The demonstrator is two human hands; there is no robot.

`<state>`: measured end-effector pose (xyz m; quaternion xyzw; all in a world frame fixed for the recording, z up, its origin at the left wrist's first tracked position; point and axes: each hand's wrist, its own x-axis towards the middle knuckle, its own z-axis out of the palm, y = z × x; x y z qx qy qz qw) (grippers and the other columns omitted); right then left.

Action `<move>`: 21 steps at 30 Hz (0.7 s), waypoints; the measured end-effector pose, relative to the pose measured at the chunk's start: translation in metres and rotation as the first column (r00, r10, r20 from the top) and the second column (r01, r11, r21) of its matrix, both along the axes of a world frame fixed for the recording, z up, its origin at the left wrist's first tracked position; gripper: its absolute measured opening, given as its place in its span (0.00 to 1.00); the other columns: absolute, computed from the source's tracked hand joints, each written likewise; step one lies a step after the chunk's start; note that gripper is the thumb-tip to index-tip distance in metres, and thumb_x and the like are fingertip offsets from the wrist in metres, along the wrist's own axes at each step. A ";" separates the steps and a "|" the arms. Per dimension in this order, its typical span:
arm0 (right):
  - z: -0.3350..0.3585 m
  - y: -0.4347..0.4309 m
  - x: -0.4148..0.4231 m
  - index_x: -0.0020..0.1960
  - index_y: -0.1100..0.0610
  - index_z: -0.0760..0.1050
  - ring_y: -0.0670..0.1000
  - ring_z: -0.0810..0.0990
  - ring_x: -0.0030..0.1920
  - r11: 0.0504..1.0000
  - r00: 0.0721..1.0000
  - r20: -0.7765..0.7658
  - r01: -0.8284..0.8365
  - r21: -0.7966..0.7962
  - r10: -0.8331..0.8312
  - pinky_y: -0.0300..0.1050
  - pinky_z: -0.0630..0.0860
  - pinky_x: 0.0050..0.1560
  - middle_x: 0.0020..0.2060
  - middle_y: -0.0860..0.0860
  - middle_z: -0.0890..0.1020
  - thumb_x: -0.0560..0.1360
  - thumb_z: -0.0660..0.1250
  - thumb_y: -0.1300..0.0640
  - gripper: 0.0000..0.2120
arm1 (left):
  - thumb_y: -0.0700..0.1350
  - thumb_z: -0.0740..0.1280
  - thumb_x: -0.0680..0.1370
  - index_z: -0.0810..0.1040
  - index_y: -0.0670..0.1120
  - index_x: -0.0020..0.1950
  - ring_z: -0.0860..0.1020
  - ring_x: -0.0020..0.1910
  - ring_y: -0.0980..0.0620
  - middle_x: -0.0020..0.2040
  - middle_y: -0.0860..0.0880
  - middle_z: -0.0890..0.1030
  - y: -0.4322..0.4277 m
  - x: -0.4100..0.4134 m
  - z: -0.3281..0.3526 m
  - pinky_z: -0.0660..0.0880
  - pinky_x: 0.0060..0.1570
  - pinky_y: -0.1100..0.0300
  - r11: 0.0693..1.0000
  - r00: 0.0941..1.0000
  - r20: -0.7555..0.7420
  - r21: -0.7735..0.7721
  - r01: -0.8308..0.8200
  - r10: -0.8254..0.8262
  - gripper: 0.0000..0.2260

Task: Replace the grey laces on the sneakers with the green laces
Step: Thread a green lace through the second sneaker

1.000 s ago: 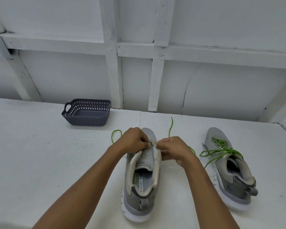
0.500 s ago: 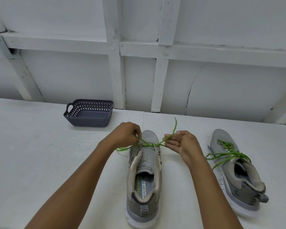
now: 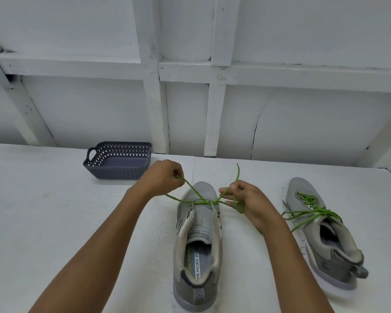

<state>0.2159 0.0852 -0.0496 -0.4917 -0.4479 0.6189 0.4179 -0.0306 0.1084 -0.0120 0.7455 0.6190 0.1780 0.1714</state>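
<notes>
The thin, cord-like green lace (image 3: 199, 201) crosses the front eyelets of the grey mesh sneaker (image 3: 198, 240), which stands toe away from me on the rough white table (image 3: 54, 211). My left grip (image 3: 165, 177) pinches one end, raised left of the toe. My right grip (image 3: 246, 199) curls round the other, just right of it. The second sneaker (image 3: 325, 233), loosely laced in green, lies farther right.

One end of the green lace (image 3: 193, 190) vanishes inside the left hand (image 3: 161, 177).
</notes>
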 end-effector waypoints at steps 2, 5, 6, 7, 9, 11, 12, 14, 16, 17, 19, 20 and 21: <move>0.001 0.002 0.004 0.39 0.59 0.69 0.56 0.83 0.35 0.981 0.917 -0.358 0.130 -0.141 -0.173 0.50 0.83 0.42 0.34 0.58 0.82 0.83 0.55 0.64 0.14 | 0.43 0.70 0.76 0.82 0.47 0.46 0.79 0.37 0.54 0.39 0.53 0.82 0.001 -0.004 -0.001 0.76 0.35 0.60 1.000 1.000 -0.013 0.013 -0.016 0.017 0.02; 0.001 0.004 0.014 0.39 0.55 0.64 0.47 0.62 0.23 0.970 0.955 -0.177 0.223 -0.101 -0.238 0.40 0.64 0.25 0.25 0.49 0.66 0.83 0.59 0.58 0.14 | 0.44 0.70 0.77 0.82 0.47 0.46 0.80 0.38 0.53 0.40 0.53 0.82 0.003 -0.010 -0.002 0.78 0.38 0.57 0.998 0.999 0.002 0.025 -0.052 0.052 0.02; 0.001 0.003 0.018 0.39 0.55 0.65 0.46 0.59 0.24 0.984 0.984 -0.010 0.176 -0.026 -0.177 0.39 0.58 0.24 0.25 0.48 0.63 0.81 0.63 0.55 0.13 | 0.44 0.70 0.77 0.82 0.47 0.46 0.81 0.38 0.52 0.40 0.53 0.82 0.005 -0.010 -0.002 0.79 0.39 0.56 0.997 0.998 0.012 0.032 -0.066 0.066 0.02; 0.002 0.001 0.020 0.40 0.56 0.69 0.45 0.58 0.24 0.996 0.980 0.182 0.076 0.042 -0.082 0.38 0.56 0.24 0.25 0.47 0.64 0.79 0.67 0.52 0.13 | 0.44 0.70 0.77 0.82 0.47 0.46 0.81 0.38 0.51 0.40 0.53 0.82 0.006 -0.010 -0.002 0.78 0.38 0.56 0.996 0.996 0.026 0.042 -0.083 0.082 0.03; 0.005 -0.005 0.020 0.41 0.55 0.77 0.43 0.62 0.24 0.976 0.838 0.526 -0.209 0.059 0.148 0.35 0.58 0.25 0.24 0.43 0.69 0.75 0.72 0.49 0.11 | 0.45 0.70 0.77 0.83 0.47 0.46 0.79 0.35 0.51 0.38 0.52 0.82 0.007 -0.008 -0.002 0.75 0.36 0.58 0.992 0.991 0.071 0.059 -0.114 0.110 0.03; 0.002 -0.008 0.014 0.41 0.55 0.81 0.41 0.69 0.27 0.931 0.744 0.606 -0.365 0.014 0.282 0.32 0.63 0.28 0.26 0.42 0.75 0.74 0.74 0.53 0.07 | 0.46 0.70 0.77 0.83 0.47 0.46 0.77 0.34 0.51 0.38 0.50 0.82 0.008 -0.003 0.000 0.73 0.34 0.59 0.990 0.984 0.134 0.056 -0.128 0.120 0.04; 0.000 -0.007 0.011 0.41 0.55 0.81 0.42 0.72 0.31 0.936 0.782 0.561 -0.349 0.036 0.270 0.33 0.66 0.33 0.29 0.43 0.77 0.75 0.72 0.56 0.05 | 0.47 0.70 0.78 0.82 0.47 0.46 0.77 0.34 0.51 0.38 0.48 0.82 0.009 -0.001 0.000 0.73 0.35 0.58 0.991 0.979 0.169 0.048 -0.127 0.117 0.05; -0.003 -0.004 0.009 0.41 0.56 0.78 0.49 0.80 0.41 0.974 0.935 0.311 -0.208 0.090 0.171 0.41 0.73 0.42 0.38 0.50 0.83 0.78 0.67 0.61 0.07 | 0.49 0.69 0.78 0.82 0.46 0.45 0.78 0.36 0.49 0.39 0.46 0.83 0.009 0.003 0.001 0.75 0.37 0.56 0.993 0.971 0.217 0.032 -0.113 0.104 0.08; 0.000 0.000 0.009 0.41 0.59 0.73 0.57 0.83 0.48 0.999 0.992 -0.118 -0.037 0.011 0.038 0.50 0.78 0.51 0.45 0.59 0.85 0.81 0.60 0.63 0.11 | 0.50 0.69 0.79 0.82 0.44 0.44 0.76 0.35 0.51 0.39 0.46 0.82 0.008 0.005 0.000 0.72 0.37 0.58 0.994 0.971 0.215 0.018 -0.108 0.101 0.11; 0.002 0.001 0.010 0.40 0.59 0.72 0.59 0.84 0.45 0.998 0.947 -0.320 0.020 -0.056 -0.037 0.52 0.80 0.49 0.42 0.61 0.84 0.82 0.57 0.64 0.12 | 0.51 0.69 0.79 0.82 0.43 0.44 0.74 0.34 0.52 0.37 0.47 0.81 0.008 0.005 -0.001 0.70 0.35 0.59 0.994 0.972 0.209 0.010 -0.108 0.104 0.11; 0.002 0.001 0.015 0.38 0.57 0.67 0.51 0.75 0.27 0.981 0.875 -0.452 0.111 -0.161 -0.173 0.44 0.77 0.32 0.28 0.54 0.76 0.82 0.56 0.61 0.14 | 0.50 0.69 0.79 0.81 0.44 0.42 0.72 0.32 0.54 0.35 0.48 0.80 0.007 0.005 -0.003 0.68 0.33 0.60 0.994 0.972 0.209 -0.012 -0.110 0.110 0.11; 0.003 0.001 0.018 0.38 0.55 0.64 0.47 0.66 0.23 0.977 0.904 -0.382 0.142 -0.161 -0.194 0.39 0.68 0.25 0.25 0.50 0.69 0.82 0.57 0.59 0.14 | 0.50 0.69 0.79 0.81 0.44 0.42 0.73 0.32 0.54 0.35 0.48 0.80 0.006 0.005 -0.004 0.68 0.33 0.60 0.994 0.971 0.212 -0.021 -0.110 0.112 0.11; 0.002 0.001 0.020 0.38 0.54 0.62 0.45 0.59 0.23 0.981 0.954 -0.241 0.153 -0.124 -0.179 0.37 0.60 0.22 0.25 0.48 0.64 0.82 0.60 0.56 0.14 | 0.50 0.69 0.79 0.81 0.43 0.43 0.74 0.33 0.53 0.36 0.47 0.81 0.006 0.006 -0.005 0.70 0.34 0.60 0.994 0.971 0.213 -0.026 -0.106 0.109 0.11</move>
